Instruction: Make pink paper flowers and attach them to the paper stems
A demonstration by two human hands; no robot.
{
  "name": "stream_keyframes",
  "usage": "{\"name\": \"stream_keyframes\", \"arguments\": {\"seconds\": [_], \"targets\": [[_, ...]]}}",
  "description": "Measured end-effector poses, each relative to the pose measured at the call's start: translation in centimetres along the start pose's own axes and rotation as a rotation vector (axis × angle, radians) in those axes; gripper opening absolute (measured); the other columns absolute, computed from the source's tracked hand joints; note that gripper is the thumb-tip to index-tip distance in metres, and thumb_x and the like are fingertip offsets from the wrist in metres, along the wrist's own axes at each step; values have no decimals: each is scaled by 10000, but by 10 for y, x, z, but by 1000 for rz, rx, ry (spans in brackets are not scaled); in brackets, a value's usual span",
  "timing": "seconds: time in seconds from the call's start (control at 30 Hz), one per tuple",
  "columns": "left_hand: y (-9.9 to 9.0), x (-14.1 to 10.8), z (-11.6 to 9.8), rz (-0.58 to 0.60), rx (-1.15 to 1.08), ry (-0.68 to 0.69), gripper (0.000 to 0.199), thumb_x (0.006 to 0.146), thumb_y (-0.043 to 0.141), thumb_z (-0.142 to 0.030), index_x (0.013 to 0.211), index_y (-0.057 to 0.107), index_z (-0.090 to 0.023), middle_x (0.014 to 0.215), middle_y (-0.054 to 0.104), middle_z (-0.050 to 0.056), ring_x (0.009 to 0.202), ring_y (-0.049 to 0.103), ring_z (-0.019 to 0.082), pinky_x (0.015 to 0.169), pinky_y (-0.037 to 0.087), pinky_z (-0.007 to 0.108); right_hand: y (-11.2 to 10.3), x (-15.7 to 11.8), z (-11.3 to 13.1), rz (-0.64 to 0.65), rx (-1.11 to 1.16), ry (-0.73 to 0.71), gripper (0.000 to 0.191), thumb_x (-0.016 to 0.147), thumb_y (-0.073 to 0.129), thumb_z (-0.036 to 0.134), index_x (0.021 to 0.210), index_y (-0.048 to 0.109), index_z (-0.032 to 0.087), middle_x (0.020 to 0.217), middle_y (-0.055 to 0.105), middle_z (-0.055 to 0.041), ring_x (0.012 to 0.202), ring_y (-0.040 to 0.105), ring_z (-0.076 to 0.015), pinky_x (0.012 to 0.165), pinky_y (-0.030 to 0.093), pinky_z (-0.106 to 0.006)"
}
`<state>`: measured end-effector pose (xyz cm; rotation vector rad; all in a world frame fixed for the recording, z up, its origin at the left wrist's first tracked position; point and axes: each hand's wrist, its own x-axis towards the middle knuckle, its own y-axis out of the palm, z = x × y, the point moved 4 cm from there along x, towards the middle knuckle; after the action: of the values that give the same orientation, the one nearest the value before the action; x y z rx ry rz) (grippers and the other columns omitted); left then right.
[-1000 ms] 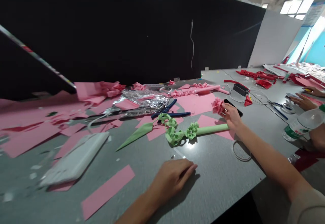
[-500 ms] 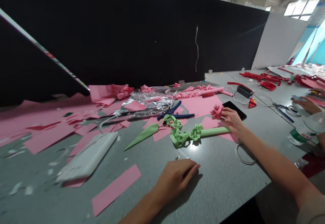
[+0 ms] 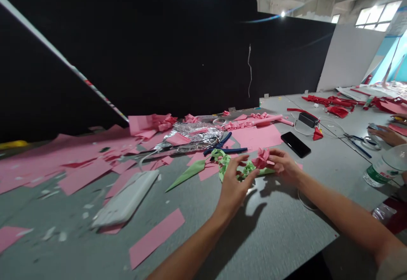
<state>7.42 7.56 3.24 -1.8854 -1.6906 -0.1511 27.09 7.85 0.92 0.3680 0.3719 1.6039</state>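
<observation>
A folded pink paper flower (image 3: 261,159) is held in the fingers of my right hand (image 3: 284,164), above the table. Just left of the flower, my left hand (image 3: 237,182) is raised with thumb and fingers spread and nothing between them. Behind and below the hands lies a green paper piece (image 3: 249,169) with curls and a stem, partly hidden by my left hand. Its pointed green leaf (image 3: 187,174) extends to the left. Dark blue scissors (image 3: 227,148) lie behind it, on pink paper.
A white power bank (image 3: 127,199) and a pink strip (image 3: 157,238) lie at the left front. Right of the hands are a black phone (image 3: 295,144), a black adapter (image 3: 308,119) and a plastic bottle (image 3: 378,172). Another person's hand (image 3: 386,135) is at the far right.
My right hand has brought the pink flower left and nearer to me. My left hand has lifted off the table, moved toward the flower and opened. The view has shifted slightly.
</observation>
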Motion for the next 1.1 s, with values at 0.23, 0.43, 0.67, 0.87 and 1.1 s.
{"name": "stream_keyframes", "arguments": {"seconds": [0.23,0.43,0.67,0.87,1.1], "targets": [[15,10,-9,-82,184,340,98,1025,630,-200,1070,716,-208,1023,775,66,943,734,225,798,577,329,-10,5,3,32,-123,-24,442,726,943,419,1129,816,287,1151,803,-72,1026,756,-266,883,591,-403],[0,-3,13,-116,401,780,271,985,608,-57,1031,772,-267,1036,816,44,968,712,226,919,462,381,-20,12,-4,-36,-261,-78,313,827,872,486,1074,826,300,1171,778,-69,981,734,-247,879,589,-417],[6,-8,22,-120,516,929,289,982,568,-7,1070,746,-218,1026,816,75,1004,701,254,973,413,432,-11,10,-6,-1,-457,-129,269,778,898,416,1010,842,291,1090,812,-61,902,736,-242,857,603,-426],[8,-10,22,-129,516,928,268,978,577,-10,1048,739,-212,1000,806,71,989,692,253,972,400,438,-23,15,-8,-163,-537,-243,356,801,814,365,1141,811,257,1159,788,-92,910,722,-240,717,612,-365],[13,-15,19,-93,500,935,244,980,598,-49,1053,743,-231,1001,807,45,984,694,224,984,414,405,-50,15,3,-436,-532,-339,660,905,685,392,1546,574,282,1488,624,-142,901,693,-206,726,635,-378]]}}
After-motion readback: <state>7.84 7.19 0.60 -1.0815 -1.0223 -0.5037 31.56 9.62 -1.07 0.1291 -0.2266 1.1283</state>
